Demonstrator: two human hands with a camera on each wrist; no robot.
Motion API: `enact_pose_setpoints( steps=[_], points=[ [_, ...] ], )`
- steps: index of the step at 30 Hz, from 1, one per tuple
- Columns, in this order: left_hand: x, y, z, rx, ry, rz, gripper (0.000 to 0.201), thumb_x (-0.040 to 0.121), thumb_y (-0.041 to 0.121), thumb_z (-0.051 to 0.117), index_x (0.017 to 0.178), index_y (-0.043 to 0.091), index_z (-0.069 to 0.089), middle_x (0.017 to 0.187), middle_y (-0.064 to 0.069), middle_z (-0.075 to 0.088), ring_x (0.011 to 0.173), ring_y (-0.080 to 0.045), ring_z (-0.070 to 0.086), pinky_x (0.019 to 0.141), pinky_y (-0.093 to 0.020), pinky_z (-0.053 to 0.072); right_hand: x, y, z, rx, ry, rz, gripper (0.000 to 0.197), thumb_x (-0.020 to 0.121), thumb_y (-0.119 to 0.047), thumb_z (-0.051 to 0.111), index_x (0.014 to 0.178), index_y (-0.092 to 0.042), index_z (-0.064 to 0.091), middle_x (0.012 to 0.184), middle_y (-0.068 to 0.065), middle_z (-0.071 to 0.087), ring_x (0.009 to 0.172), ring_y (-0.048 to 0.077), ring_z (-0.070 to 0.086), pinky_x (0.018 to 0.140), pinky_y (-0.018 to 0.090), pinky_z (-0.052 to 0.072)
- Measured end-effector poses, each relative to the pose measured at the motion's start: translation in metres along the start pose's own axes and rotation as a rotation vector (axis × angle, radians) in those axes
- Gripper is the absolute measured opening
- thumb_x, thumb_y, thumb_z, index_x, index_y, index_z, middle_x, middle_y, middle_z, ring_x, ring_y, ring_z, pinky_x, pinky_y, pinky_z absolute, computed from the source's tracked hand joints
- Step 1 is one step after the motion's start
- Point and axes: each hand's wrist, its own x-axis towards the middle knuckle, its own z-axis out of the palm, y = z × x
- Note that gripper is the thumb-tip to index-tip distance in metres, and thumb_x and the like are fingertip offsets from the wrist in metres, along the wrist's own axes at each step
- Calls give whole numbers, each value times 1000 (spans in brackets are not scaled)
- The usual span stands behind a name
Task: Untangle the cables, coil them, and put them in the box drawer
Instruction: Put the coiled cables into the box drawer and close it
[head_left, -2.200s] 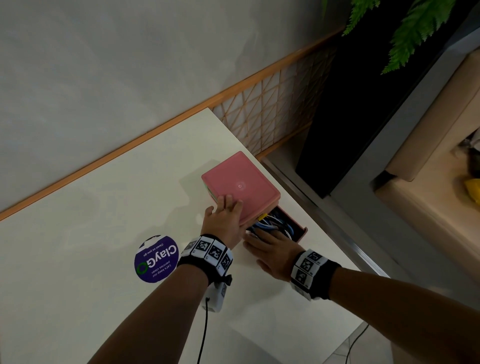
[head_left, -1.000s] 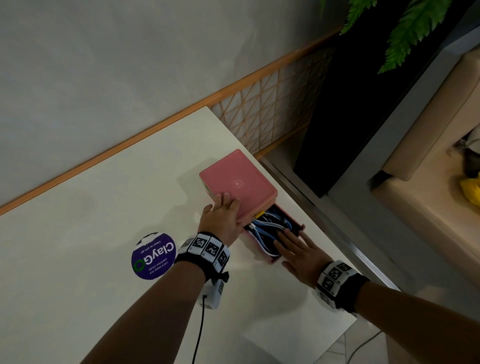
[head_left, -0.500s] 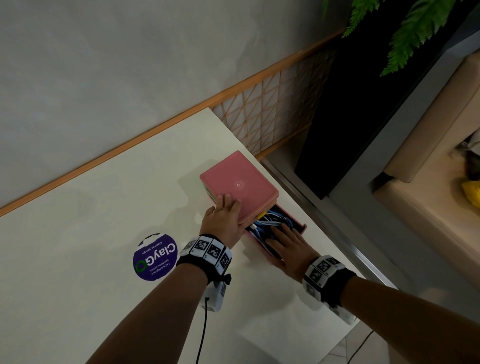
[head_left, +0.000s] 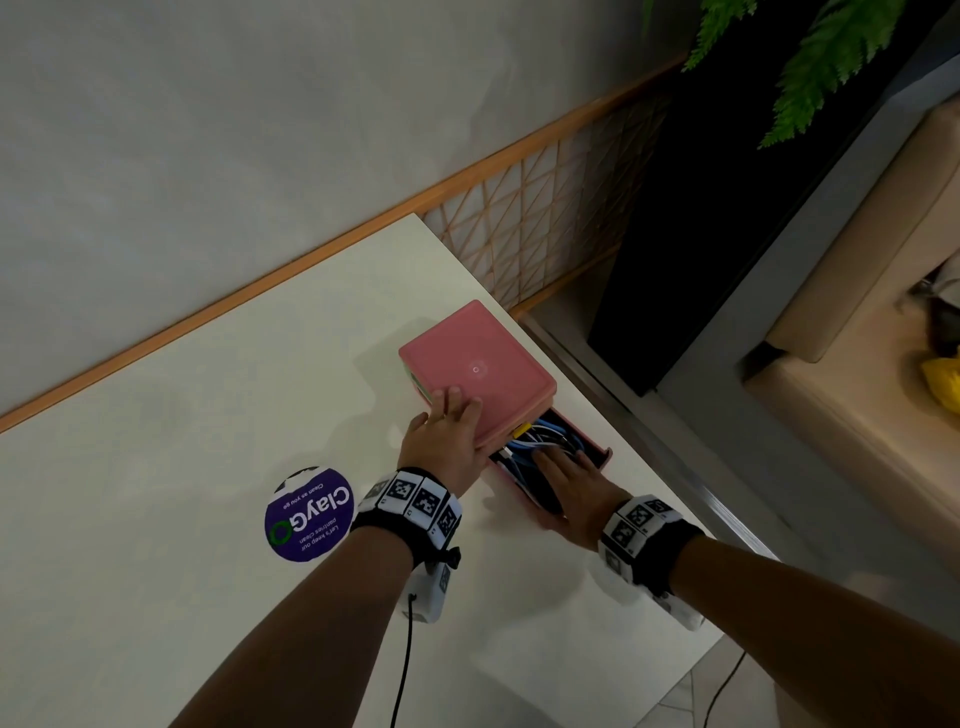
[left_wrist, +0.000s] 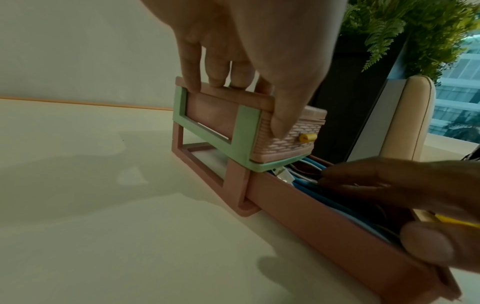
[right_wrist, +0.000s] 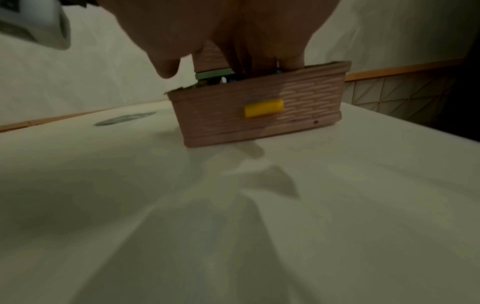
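A pink box (head_left: 475, 371) stands near the right edge of the white table (head_left: 208, 415). Its lower drawer (head_left: 602, 454) is pulled out toward me and holds blue and white cables (head_left: 540, 436). My left hand (head_left: 447, 436) rests flat on the box lid, with the thumb hanging over the front face (left_wrist: 280, 123). My right hand (head_left: 571, 473) lies over the drawer, straight fingers pressing down on the cables (left_wrist: 301, 185) and the thumb outside the drawer's side wall (left_wrist: 324, 222). The right wrist view shows the drawer front (right_wrist: 259, 127) with its yellow knob (right_wrist: 263, 108).
A round purple ClayGo sticker (head_left: 309, 514) lies on the table left of my left wrist. The table's right edge runs just past the drawer. Beyond it are a wooden lattice (head_left: 545, 228), a dark planter with ferns (head_left: 810, 57) and a beige seat (head_left: 857, 364).
The drawer has come further out of the box. My right hand drew back from the drawer front, then moved forward and laid its fingers on the cables. The left hand stayed on the lid.
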Motion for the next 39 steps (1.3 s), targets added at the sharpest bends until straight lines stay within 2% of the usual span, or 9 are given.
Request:
enact_pose_setpoints(
  steps=[4, 7, 11, 14, 17, 23, 27, 35, 39],
  points=[
    [0, 0, 0, 5, 4, 0, 63, 91, 54, 45, 140, 17, 31, 151, -9, 25, 144, -28, 15, 108, -42, 31, -3, 3, -7, 8, 124, -79, 63, 89, -41, 49, 142, -15, 27, 148, 10, 33, 134, 33, 36, 111, 44, 31],
    [-2, 0, -2, -7, -1, 0, 62, 91, 53, 45, 140, 18, 30, 152, -9, 24, 145, -27, 14, 109, -43, 31, -17, 7, -3, 107, 254, -92, 52, 78, -28, 66, 124, -16, 45, 128, 14, 56, 114, 34, 58, 91, 50, 52],
    [-4, 1, -10, -31, -54, -10, 63, 92, 54, 40, 143, 18, 29, 157, -10, 20, 147, -26, 9, 113, -46, 24, -41, 10, 4, 353, 531, 154, 51, 80, -16, 66, 126, -15, 47, 137, 14, 48, 124, 33, 47, 101, 49, 43],
    [-2, 3, -14, 6, -32, -8, 60, 91, 54, 41, 139, 18, 35, 152, -10, 27, 144, -26, 17, 115, -47, 19, -46, 13, 5, 595, 471, 388, 52, 90, -22, 52, 138, -17, 35, 152, 6, 27, 139, 25, 26, 113, 47, 29],
    [1, 5, -13, 30, -5, 1, 60, 91, 55, 42, 137, 17, 36, 156, -13, 21, 145, -31, 13, 117, -47, 11, -38, 9, 2, 717, 444, 511, 54, 94, -27, 45, 143, -17, 25, 154, 6, 21, 140, 25, 26, 115, 44, 28],
    [9, 9, -8, -37, -39, 36, 69, 92, 54, 42, 150, 32, 11, 160, -14, 6, 145, -44, 3, 119, -48, 7, 13, 28, -9, 972, 287, 848, 54, 86, -45, 54, 130, -16, 44, 130, 13, 56, 112, 31, 57, 95, 40, 48],
    [11, 13, -8, 43, -112, 27, 62, 96, 52, 34, 150, 30, 14, 159, -18, 9, 143, -49, 4, 118, -51, 7, 27, 32, -19, 845, 194, 847, 43, 81, -48, 60, 106, -14, 59, 112, 13, 61, 81, 25, 56, 69, 30, 45],
    [13, 15, -8, 92, -130, 22, 58, 98, 50, 28, 151, 28, 15, 158, -22, 11, 142, -51, 7, 117, -55, 11, 40, 23, -20, 835, 155, 851, 38, 81, -42, 62, 103, -10, 59, 113, 15, 53, 80, 28, 55, 77, 35, 51],
    [11, 15, -10, 99, -138, 21, 58, 98, 50, 29, 150, 28, 16, 158, -22, 11, 142, -51, 7, 117, -55, 11, 46, 16, -27, 870, 176, 887, 37, 81, -42, 64, 102, -11, 59, 105, 12, 54, 73, 22, 47, 70, 30, 41]
  ],
)
